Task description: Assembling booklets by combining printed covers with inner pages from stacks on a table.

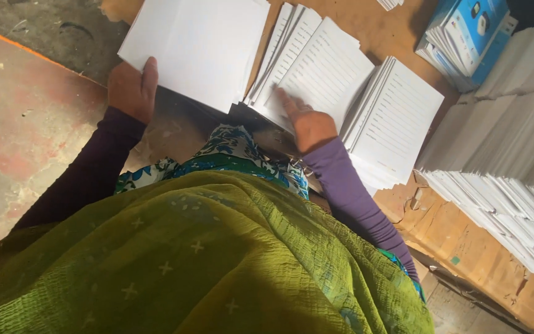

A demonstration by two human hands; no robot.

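Note:
My left hand (132, 88) grips the near corner of a stack of blank white sheets (199, 46), thumb on top. My right hand (307, 120) lies flat, fingers spread, on a fanned pile of ruled white sheets (322, 68) on the brown cardboard surface (378, 28). A second pile of ruled sheets (397, 120) sits just right of that hand. Both arms wear purple sleeves, and a green cloth covers my lap below.
Large stacks of white paper (508, 154) fill the right side. Blue printed covers (471, 34) lie stacked at the top right. A worn red and grey floor (26, 124) spreads to the left. Torn cardboard edges (446, 229) run along the lower right.

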